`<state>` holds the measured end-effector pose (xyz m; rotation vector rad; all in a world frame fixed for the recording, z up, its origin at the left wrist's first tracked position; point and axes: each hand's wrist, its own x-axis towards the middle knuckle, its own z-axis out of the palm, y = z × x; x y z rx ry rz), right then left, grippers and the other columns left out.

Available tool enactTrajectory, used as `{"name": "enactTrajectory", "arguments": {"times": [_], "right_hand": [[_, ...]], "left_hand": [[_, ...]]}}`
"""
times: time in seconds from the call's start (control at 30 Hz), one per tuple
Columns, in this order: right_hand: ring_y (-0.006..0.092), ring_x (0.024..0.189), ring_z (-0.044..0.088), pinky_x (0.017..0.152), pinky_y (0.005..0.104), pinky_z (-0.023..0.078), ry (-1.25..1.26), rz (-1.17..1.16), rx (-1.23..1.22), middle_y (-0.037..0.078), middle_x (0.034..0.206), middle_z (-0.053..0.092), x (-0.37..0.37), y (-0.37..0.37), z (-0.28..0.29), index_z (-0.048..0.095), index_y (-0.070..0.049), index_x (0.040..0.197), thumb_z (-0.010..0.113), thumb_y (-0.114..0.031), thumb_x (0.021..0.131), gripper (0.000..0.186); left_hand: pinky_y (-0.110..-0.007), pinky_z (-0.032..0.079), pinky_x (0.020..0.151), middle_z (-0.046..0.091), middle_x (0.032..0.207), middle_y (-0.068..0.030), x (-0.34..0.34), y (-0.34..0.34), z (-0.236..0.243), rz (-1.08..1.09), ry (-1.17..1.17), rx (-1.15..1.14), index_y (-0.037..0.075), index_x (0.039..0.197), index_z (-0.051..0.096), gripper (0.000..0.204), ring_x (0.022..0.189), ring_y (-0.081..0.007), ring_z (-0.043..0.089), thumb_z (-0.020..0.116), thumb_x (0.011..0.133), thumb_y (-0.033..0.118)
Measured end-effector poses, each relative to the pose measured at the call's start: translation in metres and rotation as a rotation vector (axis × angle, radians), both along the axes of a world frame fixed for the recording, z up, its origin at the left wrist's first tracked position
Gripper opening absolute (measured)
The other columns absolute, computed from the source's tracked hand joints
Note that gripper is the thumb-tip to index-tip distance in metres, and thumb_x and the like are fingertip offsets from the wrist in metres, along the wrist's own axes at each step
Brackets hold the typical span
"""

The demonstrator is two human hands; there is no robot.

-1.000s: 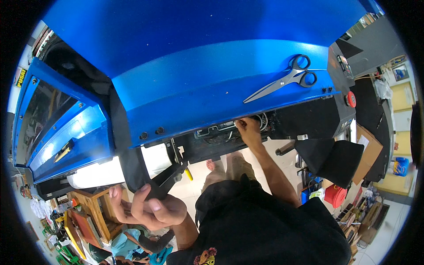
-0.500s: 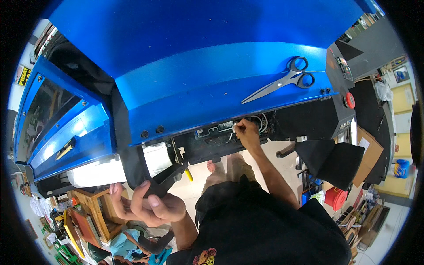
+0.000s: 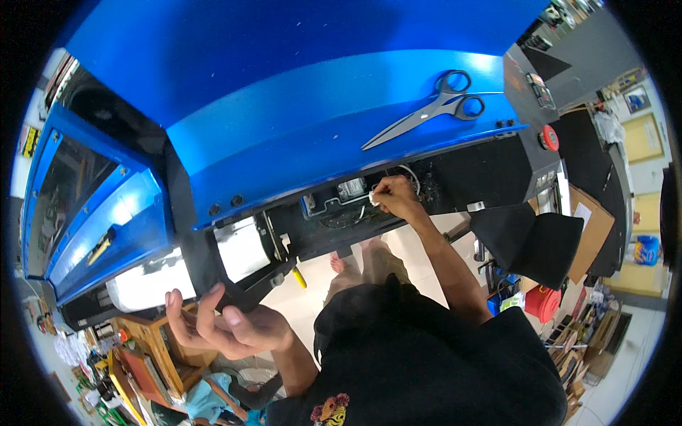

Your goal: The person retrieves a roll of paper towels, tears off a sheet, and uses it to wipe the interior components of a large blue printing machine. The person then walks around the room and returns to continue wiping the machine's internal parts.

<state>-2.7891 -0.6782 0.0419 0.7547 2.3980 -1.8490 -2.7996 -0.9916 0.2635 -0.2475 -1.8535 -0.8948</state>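
Observation:
My right hand point(image 3: 399, 200) reaches into the open front slot of a large blue and black machine point(image 3: 284, 106). Its fingertips pinch a small white piece point(image 3: 372, 198), mostly covered, whose kind I cannot make out. Just left of those fingers is a silvery block point(image 3: 351, 188) in a black recess, and a pale cable point(image 3: 414, 177) loops behind the hand. My left hand point(image 3: 245, 332) is turned palm up with fingers apart, holding nothing, close to the black frame point(image 3: 226, 287) beside a white roll point(image 3: 243, 250).
Scissors point(image 3: 426, 112) with black handles lie on the blue ledge. A red knob point(image 3: 548, 138) sits at the machine's right end. A yellow handle point(image 3: 299, 277) sticks out below the slot. A person in a light blue top point(image 3: 207, 399) is at the lower left, by wooden furniture point(image 3: 167, 341).
The machine and scissors have shifted up and left in view. My right hand still pinches the white piece, and the silvery block beside it shows more. My left hand stays open, slightly lower.

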Motion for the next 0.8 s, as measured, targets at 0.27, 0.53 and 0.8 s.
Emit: {"name": "enactTrajectory", "arguments": {"times": [0.27,0.53,0.8], "right_hand": [[0.0087,0.053,0.058,0.050,0.0241,0.048,0.222,-0.073,-0.163,0.006,0.072,0.067,0.005,-0.021,-0.001,0.065,0.001,0.087,0.071,-0.005,0.089,0.009],[0.0113,0.057,0.060,0.053,0.0279,0.048,0.294,-0.133,0.519,0.007,0.069,0.064,0.016,-0.052,-0.017,0.062,-0.001,0.091,0.066,-0.003,0.090,0.004],[0.0248,0.083,0.070,0.067,0.0331,0.058,0.385,0.269,1.032,0.013,0.094,0.066,0.013,-0.093,0.005,0.064,-0.001,0.108,0.066,-0.006,0.087,0.021]], "left_hand": [[-0.037,0.055,0.086,0.047,0.134,-0.0202,0.002,0.001,0.001,0.004,-0.042,0.044,-0.003,0.092,0.066,0.036,0.123,-0.0256,0.050,0.048,0.097,0.029],[-0.047,0.046,0.099,0.047,0.130,-0.0201,0.002,0.004,0.003,0.022,-0.037,0.014,-0.003,0.090,0.066,0.037,0.128,-0.0318,0.045,0.047,0.096,0.028],[-0.055,0.032,0.110,0.046,0.125,-0.0201,0.003,0.005,0.001,-0.009,-0.047,0.113,-0.001,0.087,0.066,0.031,0.130,-0.0348,0.042,0.049,0.093,0.024]]}}
